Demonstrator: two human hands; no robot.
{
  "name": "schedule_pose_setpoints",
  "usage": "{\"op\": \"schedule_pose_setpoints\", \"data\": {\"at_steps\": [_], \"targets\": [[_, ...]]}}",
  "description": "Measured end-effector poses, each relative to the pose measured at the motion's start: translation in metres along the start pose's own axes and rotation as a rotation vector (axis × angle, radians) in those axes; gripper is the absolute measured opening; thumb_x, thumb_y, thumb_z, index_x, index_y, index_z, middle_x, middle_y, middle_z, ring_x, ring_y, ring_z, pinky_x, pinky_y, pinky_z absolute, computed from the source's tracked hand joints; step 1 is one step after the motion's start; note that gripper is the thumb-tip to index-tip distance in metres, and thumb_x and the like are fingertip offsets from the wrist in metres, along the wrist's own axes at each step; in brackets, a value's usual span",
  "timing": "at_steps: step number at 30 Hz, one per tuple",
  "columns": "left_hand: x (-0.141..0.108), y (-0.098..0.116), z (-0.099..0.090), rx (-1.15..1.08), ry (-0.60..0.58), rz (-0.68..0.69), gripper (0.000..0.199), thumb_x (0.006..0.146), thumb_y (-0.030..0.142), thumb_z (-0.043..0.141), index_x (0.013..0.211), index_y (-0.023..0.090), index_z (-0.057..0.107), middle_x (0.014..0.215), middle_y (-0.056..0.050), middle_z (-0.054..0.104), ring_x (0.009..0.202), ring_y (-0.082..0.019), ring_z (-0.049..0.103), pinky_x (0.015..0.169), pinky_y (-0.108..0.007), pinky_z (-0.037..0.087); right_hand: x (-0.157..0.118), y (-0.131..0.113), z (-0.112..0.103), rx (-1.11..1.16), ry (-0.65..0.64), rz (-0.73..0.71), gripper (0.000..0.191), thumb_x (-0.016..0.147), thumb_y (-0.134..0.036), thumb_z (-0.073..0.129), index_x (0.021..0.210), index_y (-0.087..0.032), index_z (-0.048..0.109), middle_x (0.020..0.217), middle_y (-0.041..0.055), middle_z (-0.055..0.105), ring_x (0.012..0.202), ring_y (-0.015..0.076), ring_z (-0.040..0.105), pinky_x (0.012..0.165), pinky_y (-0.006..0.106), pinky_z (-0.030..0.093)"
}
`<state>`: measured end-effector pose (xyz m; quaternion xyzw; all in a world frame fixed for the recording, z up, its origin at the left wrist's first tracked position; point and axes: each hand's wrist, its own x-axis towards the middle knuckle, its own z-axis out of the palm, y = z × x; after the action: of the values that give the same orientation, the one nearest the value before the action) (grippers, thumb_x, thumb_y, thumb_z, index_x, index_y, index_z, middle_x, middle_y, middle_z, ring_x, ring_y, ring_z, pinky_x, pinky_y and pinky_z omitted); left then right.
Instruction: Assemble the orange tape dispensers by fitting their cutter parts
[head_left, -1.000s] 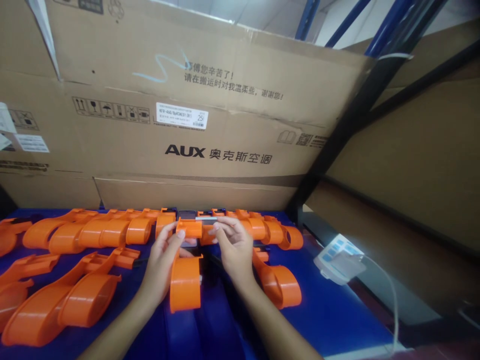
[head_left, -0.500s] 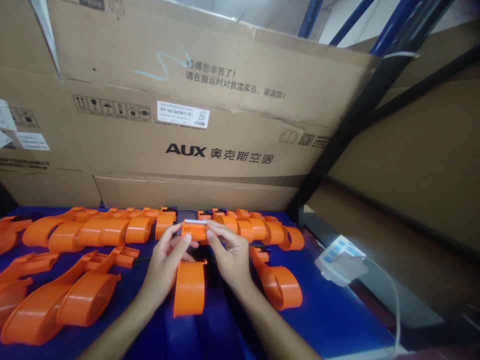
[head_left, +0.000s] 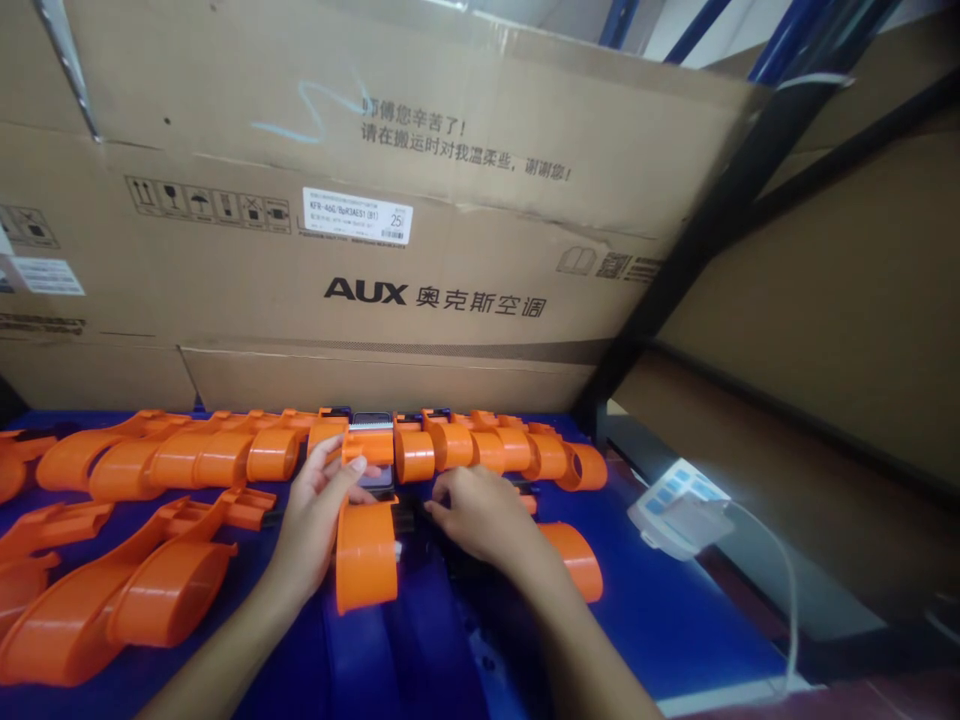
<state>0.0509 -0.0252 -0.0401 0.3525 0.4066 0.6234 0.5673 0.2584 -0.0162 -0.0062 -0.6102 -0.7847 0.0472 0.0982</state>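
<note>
My left hand (head_left: pixel 319 510) is closed around an orange tape dispenser (head_left: pixel 366 560). Its white toothed cutting edge (head_left: pixel 371 427) faces away from me at the top, and its round hub hangs below my fingers. A black part, probably the handle, shows just right of the hub and is partly hidden. To the right of the dispenser, my right hand (head_left: pixel 480 515) is held low with its fingers curled in. Whatever those fingers grip, if anything, is out of sight. Behind my right wrist, another orange dispenser (head_left: pixel 576 562) lies partly covered.
Rows of orange tape dispensers (head_left: pixel 176 462) line the back of the blue table (head_left: pixel 637 620), and several larger-looking ones (head_left: pixel 172 595) lie at the left. A dark flat device (head_left: pixel 381 478) sits behind my left hand. A white box with a cable (head_left: pixel 682 508) stands right; a cardboard carton (head_left: pixel 450 230) rises behind.
My right hand has let go of the dispenser's top and moved down and right, fingers curling. My left hand still holds the dispenser, now slightly farther left in view.
</note>
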Motion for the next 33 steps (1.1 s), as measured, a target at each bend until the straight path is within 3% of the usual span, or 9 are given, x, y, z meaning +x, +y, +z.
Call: {"op": "schedule_pose_setpoints", "data": {"at_steps": [9, 16, 21, 26, 30, 33], "targets": [[-0.003, 0.001, 0.001, 0.027, -0.011, -0.007, 0.059, 0.077, 0.046, 0.081, 0.125, 0.023, 0.056, 0.090, -0.004, 0.077, 0.059, -0.019, 0.072, 0.053, -0.025, 0.051, -0.001, -0.014, 0.006, -0.162, -0.080, 0.063, 0.018, 0.085, -0.035, 0.073, 0.093, -0.019, 0.079, 0.094, 0.0157, 0.079, 0.094, 0.0336, 0.075, 0.078, 0.038, 0.051], [-0.004, 0.004, 0.002, 0.024, -0.020, -0.012, 0.056, 0.078, 0.046, 0.081, 0.123, 0.023, 0.057, 0.089, -0.003, 0.076, 0.056, -0.016, 0.068, 0.053, -0.024, 0.051, 0.000, -0.014, 0.005, -0.205, -0.073, 0.009, 0.022, 0.088, -0.032, 0.067, 0.097, -0.016, 0.078, 0.098, 0.0183, 0.079, 0.093, 0.0338, 0.075, 0.075, 0.037, 0.051], [-0.004, 0.005, 0.002, 0.000, -0.006, -0.022, 0.058, 0.074, 0.045, 0.083, 0.122, 0.024, 0.058, 0.087, -0.002, 0.075, 0.056, -0.015, 0.067, 0.053, -0.024, 0.052, 0.000, -0.009, -0.002, -0.106, 0.069, 0.009, 0.020, 0.090, -0.037, 0.066, 0.086, -0.021, 0.076, 0.083, 0.0109, 0.078, 0.079, 0.0272, 0.072, 0.064, 0.030, 0.042], [-0.005, 0.005, 0.003, 0.015, -0.007, -0.021, 0.056, 0.076, 0.045, 0.082, 0.122, 0.023, 0.057, 0.088, -0.003, 0.076, 0.056, -0.016, 0.068, 0.053, -0.024, 0.053, -0.001, -0.006, -0.009, 0.228, 0.262, -0.080, 0.011, 0.087, -0.032, 0.067, 0.082, -0.023, 0.071, 0.062, -0.0001, 0.069, 0.055, 0.0170, 0.060, 0.053, 0.026, 0.032], [-0.007, 0.004, 0.004, 0.027, -0.018, -0.021, 0.055, 0.078, 0.045, 0.081, 0.123, 0.024, 0.057, 0.087, -0.002, 0.076, 0.053, -0.014, 0.066, 0.050, -0.022, 0.051, -0.002, -0.007, -0.006, 0.401, 0.381, -0.185, 0.007, 0.087, -0.031, 0.067, 0.086, -0.024, 0.069, 0.059, -0.0023, 0.065, 0.053, 0.0156, 0.059, 0.052, 0.025, 0.036], [-0.007, 0.000, 0.004, 0.077, -0.053, 0.004, 0.057, 0.079, 0.044, 0.081, 0.126, 0.023, 0.056, 0.084, -0.002, 0.076, 0.055, -0.015, 0.068, 0.055, -0.023, 0.053, -0.003, -0.010, -0.001, 0.460, 0.464, -0.247, 0.008, 0.089, -0.030, 0.064, 0.093, -0.024, 0.069, 0.069, -0.0002, 0.071, 0.059, 0.0163, 0.064, 0.057, 0.026, 0.044]]}}
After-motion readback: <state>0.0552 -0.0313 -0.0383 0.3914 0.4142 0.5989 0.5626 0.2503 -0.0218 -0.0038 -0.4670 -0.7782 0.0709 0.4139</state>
